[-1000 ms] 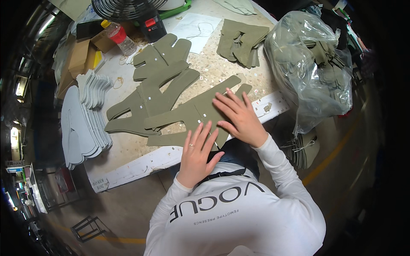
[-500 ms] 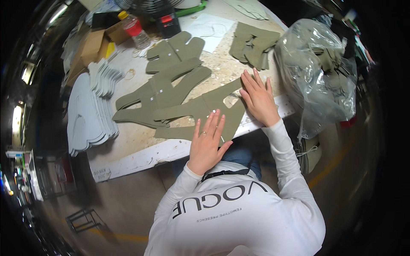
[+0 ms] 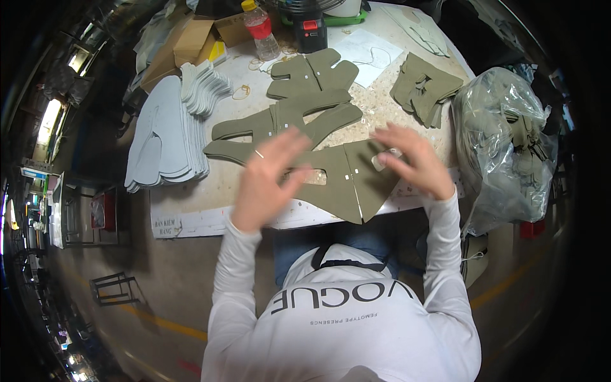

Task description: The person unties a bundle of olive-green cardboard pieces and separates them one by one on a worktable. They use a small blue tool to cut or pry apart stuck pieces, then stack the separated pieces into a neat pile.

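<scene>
Running left to right, the nearest olive pieces [image 3: 338, 193] taper bodyward; blurred fingers [image 3: 398, 137] seem apart.

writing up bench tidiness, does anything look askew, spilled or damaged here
Some mess: small flecks lie scattered over the tabletop near the flat olive pieces, and a loose tan loop lies right of the grey stacks. The olive pile left of the clear bag is askew, its edges uneven. No clear damage shows.

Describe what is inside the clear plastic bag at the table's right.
Inside the plastic bag, olive-green pieces show in a bunch. Shiny folds and overlap hide the rest, so their number cannot be told.
</scene>
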A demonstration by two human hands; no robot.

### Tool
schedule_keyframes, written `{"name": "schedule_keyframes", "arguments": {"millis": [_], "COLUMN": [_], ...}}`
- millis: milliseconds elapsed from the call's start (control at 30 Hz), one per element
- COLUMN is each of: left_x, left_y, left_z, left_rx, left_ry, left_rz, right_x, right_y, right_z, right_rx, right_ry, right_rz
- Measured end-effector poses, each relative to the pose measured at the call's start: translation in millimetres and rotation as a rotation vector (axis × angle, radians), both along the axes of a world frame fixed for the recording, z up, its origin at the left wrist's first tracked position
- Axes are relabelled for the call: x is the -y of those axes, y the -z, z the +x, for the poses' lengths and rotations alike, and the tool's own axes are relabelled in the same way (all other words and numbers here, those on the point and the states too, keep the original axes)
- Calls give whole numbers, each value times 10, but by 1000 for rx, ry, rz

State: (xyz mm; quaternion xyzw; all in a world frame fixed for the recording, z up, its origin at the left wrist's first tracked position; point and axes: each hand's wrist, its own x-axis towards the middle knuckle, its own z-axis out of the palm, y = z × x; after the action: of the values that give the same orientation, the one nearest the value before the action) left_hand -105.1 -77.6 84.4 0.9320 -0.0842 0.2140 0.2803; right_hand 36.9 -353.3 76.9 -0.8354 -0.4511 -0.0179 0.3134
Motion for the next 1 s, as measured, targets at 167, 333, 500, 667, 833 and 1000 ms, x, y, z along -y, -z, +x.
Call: {"name": "schedule_keyframes", "arguments": {"millis": [167, 333, 500, 667, 833, 1000], "left_x": [-948, -1142, -1180, -1120, -1090, -944], "left_y": [-49, 669, 970, 928, 885, 832], "left_z": [1202, 1779, 1784, 1780, 1766, 1782], "left_rx": [84, -127, -21, 58, 169, 31], "left_ry": [-291, -489, -452, -457, -401, -209], "left_rz": [-36, -56, -80, -124, -52, -523], "right_x": [-662, -1267, -1273, -1263, -1302, -1324], "right_y": [-182, 388, 909, 878, 746, 728], "right_z": [967, 1631, 1719, 1703, 1623, 1534], "right_rx": [196, 107, 184, 310, 146, -152], "right_ry": [64, 376, 607, 528, 508, 322], "right_rz": [340, 334, 127, 187, 269, 418]}}
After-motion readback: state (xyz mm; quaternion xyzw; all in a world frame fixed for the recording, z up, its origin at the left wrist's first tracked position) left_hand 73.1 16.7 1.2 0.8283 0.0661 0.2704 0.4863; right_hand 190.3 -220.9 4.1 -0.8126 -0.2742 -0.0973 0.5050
